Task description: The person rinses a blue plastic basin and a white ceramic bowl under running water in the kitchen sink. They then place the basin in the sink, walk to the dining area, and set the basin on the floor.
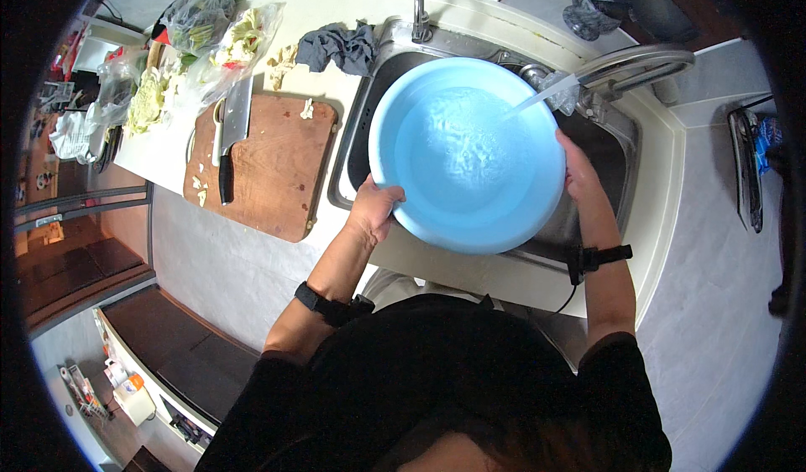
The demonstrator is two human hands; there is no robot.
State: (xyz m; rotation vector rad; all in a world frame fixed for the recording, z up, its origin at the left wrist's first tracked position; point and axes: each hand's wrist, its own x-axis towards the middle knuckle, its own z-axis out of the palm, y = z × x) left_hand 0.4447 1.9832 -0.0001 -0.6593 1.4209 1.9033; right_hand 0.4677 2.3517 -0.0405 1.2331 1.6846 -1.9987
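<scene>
A light-blue plastic basin (403, 157) with water in it is held over the stainless steel sink (604, 170). My left hand (374, 209) grips its rim at the lower left, thumb on top. On the right side my right hand (574, 168) clasps the rim, its fingers partly hidden beneath. A stream of water (544, 95) runs from the curved metal faucet (636, 63) into the basin, and the water's surface is rippled and bubbly. The basin hides most of the sink bowl.
To the left a wooden cutting board (283, 157) carries a cleaver (238, 119) and vegetable scraps. Behind it are bagged vegetables (242, 38) and a dark grey cloth (338, 48). A slim second tap (420, 12) rises behind the sink. A stone mortar (590, 12) stands at the back right.
</scene>
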